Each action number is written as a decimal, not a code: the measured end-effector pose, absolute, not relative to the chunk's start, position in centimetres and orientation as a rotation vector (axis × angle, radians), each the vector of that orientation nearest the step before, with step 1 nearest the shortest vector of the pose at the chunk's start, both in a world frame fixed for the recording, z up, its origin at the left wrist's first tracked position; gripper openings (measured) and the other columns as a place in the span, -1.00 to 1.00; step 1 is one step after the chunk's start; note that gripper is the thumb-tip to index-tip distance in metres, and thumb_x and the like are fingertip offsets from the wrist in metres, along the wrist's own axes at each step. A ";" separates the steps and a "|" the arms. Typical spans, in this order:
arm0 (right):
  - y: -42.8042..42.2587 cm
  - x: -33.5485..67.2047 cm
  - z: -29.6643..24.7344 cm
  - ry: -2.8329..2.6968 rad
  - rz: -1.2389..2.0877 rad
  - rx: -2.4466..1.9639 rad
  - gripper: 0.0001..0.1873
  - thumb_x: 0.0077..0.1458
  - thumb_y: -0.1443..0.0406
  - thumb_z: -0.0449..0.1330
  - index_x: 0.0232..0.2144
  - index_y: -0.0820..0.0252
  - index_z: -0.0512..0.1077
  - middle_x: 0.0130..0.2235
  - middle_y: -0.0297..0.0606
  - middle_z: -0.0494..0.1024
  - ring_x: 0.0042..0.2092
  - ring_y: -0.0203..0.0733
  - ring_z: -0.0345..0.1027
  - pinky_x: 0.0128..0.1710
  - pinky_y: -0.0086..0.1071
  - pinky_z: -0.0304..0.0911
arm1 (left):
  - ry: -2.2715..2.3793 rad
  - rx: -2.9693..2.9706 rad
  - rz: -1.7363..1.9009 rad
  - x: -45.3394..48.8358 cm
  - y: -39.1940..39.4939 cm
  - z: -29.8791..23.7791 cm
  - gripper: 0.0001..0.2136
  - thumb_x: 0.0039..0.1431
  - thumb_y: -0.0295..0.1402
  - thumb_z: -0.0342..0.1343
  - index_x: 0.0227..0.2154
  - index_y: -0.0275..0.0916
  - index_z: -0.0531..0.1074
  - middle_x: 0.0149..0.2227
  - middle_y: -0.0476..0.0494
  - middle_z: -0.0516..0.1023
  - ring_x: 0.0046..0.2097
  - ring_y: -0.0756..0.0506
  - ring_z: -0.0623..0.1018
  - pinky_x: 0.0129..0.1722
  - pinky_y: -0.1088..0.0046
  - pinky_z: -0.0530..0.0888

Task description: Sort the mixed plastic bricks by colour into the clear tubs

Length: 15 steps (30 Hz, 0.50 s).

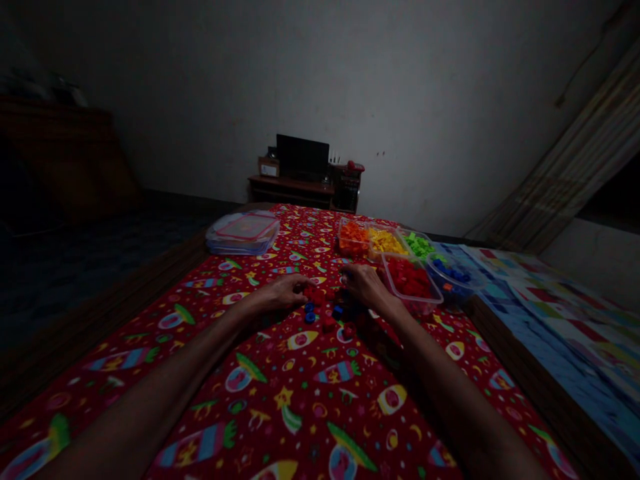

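Observation:
My left hand (289, 291) is closed, its fingertips pressed together at a small cluster of red toy building blocks (316, 295) on the cloth; a red block appears to be in its pinch. Across from it, my right hand (363, 283) has its fingers bent and drawn together, and whatever they hold is too dark to make out. Between the hands and just below them lie loose blue blocks (310, 317) and another blue block (337, 311). Nearer to me are a red block (329, 324) and a further red block (349, 330).
Clear tubs hold orange (354, 235), yellow (386, 242), green (419, 246), red (411, 277) and blue blocks (451, 273), right of my right hand. Stacked lids (243, 231) lie at the far left on the red patterned cloth (295, 373). A monitor (303, 156) stands beyond.

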State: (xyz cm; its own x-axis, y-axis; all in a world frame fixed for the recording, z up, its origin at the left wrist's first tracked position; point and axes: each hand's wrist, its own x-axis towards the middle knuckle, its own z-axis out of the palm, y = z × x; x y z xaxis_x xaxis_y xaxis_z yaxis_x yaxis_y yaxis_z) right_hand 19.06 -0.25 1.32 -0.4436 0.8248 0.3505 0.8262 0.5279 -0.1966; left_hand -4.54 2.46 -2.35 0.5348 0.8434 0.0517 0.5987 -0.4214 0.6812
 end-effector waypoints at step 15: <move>0.7 19.5 2.1 -2.127 0.506 -1.385 -0.75 0.09 0.33 0.04 -0.22 0.29 0.44 -0.42 -0.31 0.46 -0.43 -0.34 0.26 -0.42 -0.50 0.11 | 1.153 2.433 0.486 -5.2 2.9 -2.0 -0.64 0.01 -0.20 0.11 -0.13 -0.24 0.45 -0.17 -0.15 0.51 -0.20 -0.11 0.48 -0.23 0.46 0.40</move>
